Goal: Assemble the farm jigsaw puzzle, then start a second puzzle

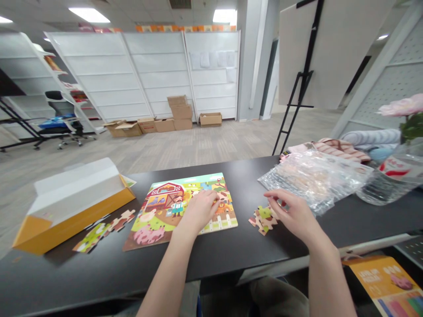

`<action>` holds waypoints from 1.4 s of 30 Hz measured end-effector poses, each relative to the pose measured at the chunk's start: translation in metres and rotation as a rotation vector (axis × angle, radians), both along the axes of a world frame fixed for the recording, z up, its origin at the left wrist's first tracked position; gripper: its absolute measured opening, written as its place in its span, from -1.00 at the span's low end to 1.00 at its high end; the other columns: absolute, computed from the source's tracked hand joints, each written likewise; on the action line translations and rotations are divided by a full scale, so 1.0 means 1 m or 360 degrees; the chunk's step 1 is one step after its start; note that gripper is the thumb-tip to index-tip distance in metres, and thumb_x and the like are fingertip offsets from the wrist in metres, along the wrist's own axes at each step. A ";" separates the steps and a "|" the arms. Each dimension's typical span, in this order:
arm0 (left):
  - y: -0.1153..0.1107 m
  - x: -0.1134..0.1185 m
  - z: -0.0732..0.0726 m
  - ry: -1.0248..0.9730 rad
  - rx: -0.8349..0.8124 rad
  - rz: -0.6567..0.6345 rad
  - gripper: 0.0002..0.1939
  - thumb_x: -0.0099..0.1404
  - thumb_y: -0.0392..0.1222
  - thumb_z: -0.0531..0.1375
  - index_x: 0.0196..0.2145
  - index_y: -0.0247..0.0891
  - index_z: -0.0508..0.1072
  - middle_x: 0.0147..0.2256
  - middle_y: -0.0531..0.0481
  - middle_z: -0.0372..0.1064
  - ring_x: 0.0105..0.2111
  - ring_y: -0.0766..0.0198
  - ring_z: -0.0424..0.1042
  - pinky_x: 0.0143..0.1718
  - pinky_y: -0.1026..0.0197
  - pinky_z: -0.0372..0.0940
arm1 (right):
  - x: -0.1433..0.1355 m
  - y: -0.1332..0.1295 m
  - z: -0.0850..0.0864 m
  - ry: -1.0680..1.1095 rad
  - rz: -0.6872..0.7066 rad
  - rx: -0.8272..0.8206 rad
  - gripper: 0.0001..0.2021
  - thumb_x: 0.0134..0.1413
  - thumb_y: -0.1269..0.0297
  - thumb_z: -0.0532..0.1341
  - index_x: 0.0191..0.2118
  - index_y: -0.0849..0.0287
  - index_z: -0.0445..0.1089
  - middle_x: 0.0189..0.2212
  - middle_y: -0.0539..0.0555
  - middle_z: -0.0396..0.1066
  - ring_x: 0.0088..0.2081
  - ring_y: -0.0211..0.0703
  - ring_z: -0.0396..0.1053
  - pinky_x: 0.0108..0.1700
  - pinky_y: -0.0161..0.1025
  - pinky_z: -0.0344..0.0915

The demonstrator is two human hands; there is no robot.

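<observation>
A farm-picture jigsaw puzzle (160, 207) lies on the dark table, showing a red barn, a farmer, a pink pig and a white fence. My left hand (203, 209) rests over its right half, with bent fingers close together near the cow and lion pictures. Whatever those fingertips hold is hidden. To the right of the board is a small pile of loose puzzle pieces (263, 220) in brown, pink and green. Above the pile's right edge my right hand (289, 211) hovers, index finger stretched out and thumb apart from it.
An open yellow-and-white box (76, 207) stands on the left, with more puzzle pieces (99, 231) in front of it. Clear plastic packaging (317, 176) and a flower vase (393, 171) occupy the right side. A yellow puzzle box (383, 281) sits lower, below the tabletop.
</observation>
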State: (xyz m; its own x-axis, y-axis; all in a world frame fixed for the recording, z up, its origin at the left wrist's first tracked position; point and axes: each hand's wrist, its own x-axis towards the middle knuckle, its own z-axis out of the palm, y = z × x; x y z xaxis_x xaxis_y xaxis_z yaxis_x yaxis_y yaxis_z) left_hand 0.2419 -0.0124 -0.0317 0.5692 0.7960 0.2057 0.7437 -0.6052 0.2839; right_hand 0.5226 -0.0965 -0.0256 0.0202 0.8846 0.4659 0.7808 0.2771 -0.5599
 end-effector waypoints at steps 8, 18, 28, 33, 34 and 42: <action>0.004 -0.003 -0.012 -0.0075 0.0078 -0.0004 -0.82 0.45 -0.25 0.11 -0.16 -0.24 0.53 -0.05 -0.11 0.52 -0.01 0.10 0.47 0.10 0.02 0.35 | 0.023 -0.022 0.014 -0.0020 -0.0097 -0.0161 -0.77 0.24 0.17 0.15 -0.21 0.12 0.53 -0.43 0.05 0.53 -0.40 -0.12 0.44 -0.28 -0.21 0.33; -0.003 0.000 -0.008 -0.0181 0.0166 0.0092 -0.82 0.44 -0.20 0.13 -0.09 -0.21 0.50 -0.03 -0.10 0.51 -0.02 0.10 0.49 0.06 0.03 0.39 | 0.004 -0.016 0.001 -0.0145 -0.0049 -0.0594 -0.68 0.04 0.13 0.34 -0.11 0.16 0.55 -0.23 0.13 0.48 -0.24 -0.03 0.46 -0.16 -0.16 0.35; -0.015 -0.001 0.007 -0.0117 0.0161 -0.0038 -0.83 0.45 -0.25 0.10 -0.18 -0.24 0.50 -0.11 -0.08 0.55 -0.08 0.10 0.50 0.00 0.03 0.38 | -0.005 -0.006 0.003 -0.0219 -0.0019 -0.0685 -0.74 -0.01 0.17 0.38 -0.18 0.16 0.54 -0.27 0.12 0.41 -0.25 -0.03 0.42 -0.19 -0.17 0.35; -0.019 -0.002 0.008 -0.0055 0.0152 -0.0072 -0.82 0.45 -0.24 0.10 -0.18 -0.23 0.51 -0.17 -0.08 0.55 -0.12 0.10 0.50 -0.05 0.06 0.37 | -0.001 -0.005 -0.004 -0.0191 0.0021 -0.0609 -0.81 0.04 0.16 0.34 -0.27 0.14 0.48 -0.31 0.08 0.40 -0.31 -0.09 0.38 -0.23 -0.19 0.33; -0.020 -0.003 0.007 -0.0040 0.0139 -0.0075 -0.82 0.45 -0.24 0.10 -0.19 -0.24 0.51 -0.17 -0.09 0.55 -0.13 0.10 0.50 -0.06 0.06 0.37 | 0.001 -0.005 -0.007 -0.0191 0.0017 -0.0579 -0.81 0.05 0.16 0.33 -0.24 0.14 0.48 -0.30 0.08 0.41 -0.30 -0.08 0.39 -0.22 -0.19 0.33; -0.022 -0.005 0.012 -0.0009 0.0013 -0.0114 -0.78 0.44 -0.28 0.08 -0.15 -0.26 0.54 -0.14 -0.11 0.56 -0.10 0.09 0.52 0.00 0.04 0.37 | 0.004 -0.003 -0.012 -0.0276 -0.0119 -0.0391 -0.77 0.23 0.27 0.12 -0.15 0.12 0.52 -0.14 0.17 0.43 -0.14 -0.03 0.45 -0.07 -0.14 0.35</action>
State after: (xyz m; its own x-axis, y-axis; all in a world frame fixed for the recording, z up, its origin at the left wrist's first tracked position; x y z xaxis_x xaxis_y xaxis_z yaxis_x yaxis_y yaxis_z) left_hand 0.2367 -0.0348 -0.0199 0.6234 0.7516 0.2155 0.6969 -0.6591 0.2827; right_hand 0.5263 -0.0999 -0.0372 0.0281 0.9702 0.2407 0.8838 0.0884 -0.4595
